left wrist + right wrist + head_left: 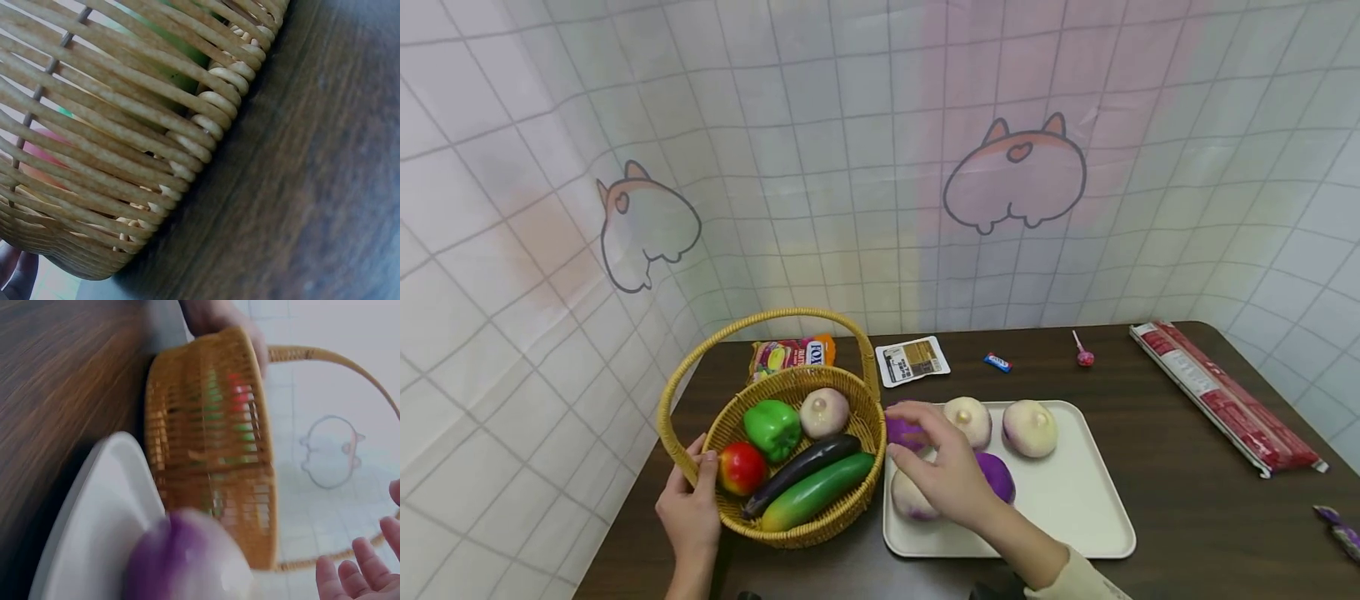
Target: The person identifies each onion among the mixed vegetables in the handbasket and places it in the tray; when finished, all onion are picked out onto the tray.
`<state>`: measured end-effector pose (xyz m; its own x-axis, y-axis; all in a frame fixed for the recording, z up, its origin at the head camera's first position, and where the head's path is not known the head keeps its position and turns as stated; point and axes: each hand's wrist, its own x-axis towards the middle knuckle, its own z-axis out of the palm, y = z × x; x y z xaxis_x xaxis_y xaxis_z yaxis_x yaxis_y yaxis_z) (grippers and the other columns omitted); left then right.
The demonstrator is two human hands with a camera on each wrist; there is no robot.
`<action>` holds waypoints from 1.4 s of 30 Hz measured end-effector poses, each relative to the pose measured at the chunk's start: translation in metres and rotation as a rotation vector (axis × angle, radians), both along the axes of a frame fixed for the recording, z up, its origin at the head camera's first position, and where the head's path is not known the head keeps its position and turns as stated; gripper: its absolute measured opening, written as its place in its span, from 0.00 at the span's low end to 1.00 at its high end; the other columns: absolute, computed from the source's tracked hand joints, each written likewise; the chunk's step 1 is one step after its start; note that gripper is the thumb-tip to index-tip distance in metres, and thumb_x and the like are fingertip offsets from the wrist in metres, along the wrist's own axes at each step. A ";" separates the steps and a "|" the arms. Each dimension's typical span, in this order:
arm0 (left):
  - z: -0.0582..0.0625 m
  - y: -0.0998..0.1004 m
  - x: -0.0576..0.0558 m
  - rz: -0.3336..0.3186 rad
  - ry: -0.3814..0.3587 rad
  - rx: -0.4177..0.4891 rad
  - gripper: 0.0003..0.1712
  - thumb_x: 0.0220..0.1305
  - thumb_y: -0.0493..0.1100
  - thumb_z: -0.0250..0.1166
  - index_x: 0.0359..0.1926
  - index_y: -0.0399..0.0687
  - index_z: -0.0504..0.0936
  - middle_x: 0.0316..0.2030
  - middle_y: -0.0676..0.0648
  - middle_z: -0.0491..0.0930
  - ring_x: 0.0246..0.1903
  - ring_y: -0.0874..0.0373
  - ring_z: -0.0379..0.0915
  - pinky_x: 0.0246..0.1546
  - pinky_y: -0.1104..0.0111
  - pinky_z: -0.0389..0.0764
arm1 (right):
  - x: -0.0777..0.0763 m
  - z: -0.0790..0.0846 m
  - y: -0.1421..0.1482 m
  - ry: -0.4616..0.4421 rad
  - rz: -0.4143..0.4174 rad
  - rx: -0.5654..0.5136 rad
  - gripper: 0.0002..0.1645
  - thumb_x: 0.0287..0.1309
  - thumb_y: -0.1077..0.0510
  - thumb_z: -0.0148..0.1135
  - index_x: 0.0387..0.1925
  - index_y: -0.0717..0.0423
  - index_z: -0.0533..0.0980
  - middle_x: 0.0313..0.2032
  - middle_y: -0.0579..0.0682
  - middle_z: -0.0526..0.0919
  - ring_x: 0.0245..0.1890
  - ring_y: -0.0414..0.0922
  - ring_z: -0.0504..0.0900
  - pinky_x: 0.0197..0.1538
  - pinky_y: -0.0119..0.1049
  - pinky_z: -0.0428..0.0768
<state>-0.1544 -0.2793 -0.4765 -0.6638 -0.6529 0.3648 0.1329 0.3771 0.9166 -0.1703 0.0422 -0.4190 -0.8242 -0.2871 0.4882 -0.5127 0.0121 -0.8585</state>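
Note:
My left hand grips the yellow wicker basket at its left side, by the foot of its tall handle, the thumb over the rim. Inside lie a green bell pepper, a red-and-yellow fruit, a turnip, an eggplant and a green cucumber-like vegetable. Just right of the basket my right hand hovers over the white tray, fingers loosely bent and holding nothing. Several white-and-purple turnips sit on the tray, some partly hidden by that hand.
Behind the basket lies a colourful candy bag. Along the back are a white-edged packet, a small blue wrapped candy and a lollipop. A long red package and a purple wrapped candy lie at the right.

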 end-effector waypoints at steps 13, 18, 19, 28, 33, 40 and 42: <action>-0.001 -0.003 -0.002 0.005 0.008 -0.008 0.15 0.66 0.46 0.66 0.33 0.36 0.83 0.53 0.46 0.82 0.48 0.72 0.74 0.46 0.85 0.69 | -0.016 0.005 -0.049 -0.247 -0.002 -0.025 0.20 0.61 0.63 0.63 0.56 0.53 0.76 0.57 0.52 0.77 0.55 0.51 0.77 0.50 0.35 0.80; -0.001 -0.003 -0.002 0.003 0.006 -0.007 0.15 0.66 0.46 0.66 0.34 0.36 0.83 0.53 0.46 0.82 0.49 0.72 0.74 0.47 0.84 0.69 | -0.023 0.003 -0.067 -0.257 -0.019 -0.068 0.22 0.60 0.65 0.64 0.57 0.58 0.75 0.58 0.57 0.77 0.59 0.54 0.74 0.54 0.40 0.79; -0.001 -0.003 -0.002 0.003 0.007 -0.005 0.15 0.66 0.46 0.66 0.34 0.36 0.83 0.53 0.46 0.82 0.49 0.72 0.74 0.47 0.84 0.69 | -0.025 0.002 -0.070 -0.251 -0.028 -0.072 0.22 0.60 0.65 0.64 0.56 0.59 0.75 0.57 0.57 0.77 0.59 0.55 0.74 0.54 0.42 0.78; -0.001 -0.003 -0.001 -0.007 0.021 0.012 0.14 0.66 0.45 0.66 0.35 0.36 0.84 0.54 0.46 0.82 0.49 0.70 0.74 0.47 0.85 0.69 | -0.041 0.001 -0.088 -0.154 -0.077 0.138 0.27 0.56 0.60 0.68 0.58 0.61 0.74 0.56 0.57 0.77 0.56 0.57 0.75 0.57 0.53 0.75; -0.001 -0.003 0.000 -0.015 0.027 0.024 0.14 0.66 0.45 0.66 0.35 0.35 0.83 0.54 0.45 0.82 0.49 0.71 0.74 0.46 0.85 0.69 | -0.045 0.000 -0.098 -0.143 -0.072 0.228 0.31 0.53 0.56 0.70 0.59 0.59 0.73 0.56 0.58 0.75 0.52 0.57 0.77 0.49 0.49 0.79; -0.003 -0.003 0.000 -0.017 0.034 0.028 0.13 0.65 0.44 0.66 0.35 0.35 0.83 0.53 0.44 0.82 0.48 0.72 0.75 0.46 0.85 0.70 | -0.059 -0.006 -0.111 -0.217 -0.105 0.258 0.35 0.51 0.54 0.71 0.61 0.58 0.72 0.58 0.58 0.75 0.53 0.55 0.76 0.51 0.45 0.77; -0.003 -0.002 -0.001 -0.015 0.029 0.021 0.13 0.65 0.44 0.66 0.35 0.35 0.83 0.53 0.44 0.82 0.48 0.73 0.74 0.46 0.85 0.70 | -0.062 -0.007 -0.113 -0.263 -0.090 0.277 0.37 0.50 0.53 0.71 0.62 0.58 0.71 0.59 0.58 0.74 0.53 0.54 0.76 0.52 0.46 0.76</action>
<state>-0.1551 -0.2816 -0.4793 -0.6632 -0.6504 0.3702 0.1650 0.3555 0.9200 -0.2325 -0.0705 -0.4263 -0.9387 -0.2992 0.1715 -0.2622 0.2963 -0.9184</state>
